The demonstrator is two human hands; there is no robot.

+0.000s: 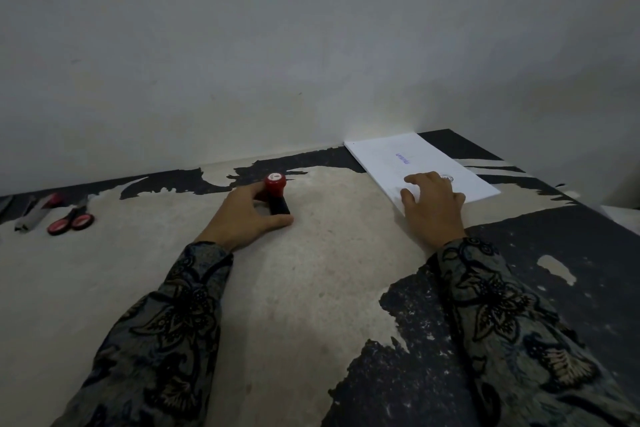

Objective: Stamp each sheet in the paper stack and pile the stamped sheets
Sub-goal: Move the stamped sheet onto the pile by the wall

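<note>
The paper stack (420,166) lies on the far right part of the table (311,288), with its far corner close to the wall (311,45). The top sheet is white and carries a purple stamped mark near its middle. The right hand (431,204) rests on the near end of this stack, palm down, with the fingers spread and nearly straight, so it presses the paper and does not grasp it. A small round mark shows on the sheet just beside the fingers, but it is too small to read. The stamp (276,196) stands to the left of the stack, well apart from it, on the worn pale area of the table. It has a red round top and a black body. The left hand (247,218) holds the stamp, with the fingers curled around its body from the left and the thumb lying on the table in front of it. Both arms wear dark patterned sleeves. Far to the left, near the table edge, lie scissors (71,222) with red handles and beside them a grey and red tool (36,213) that I cannot identify.
</note>
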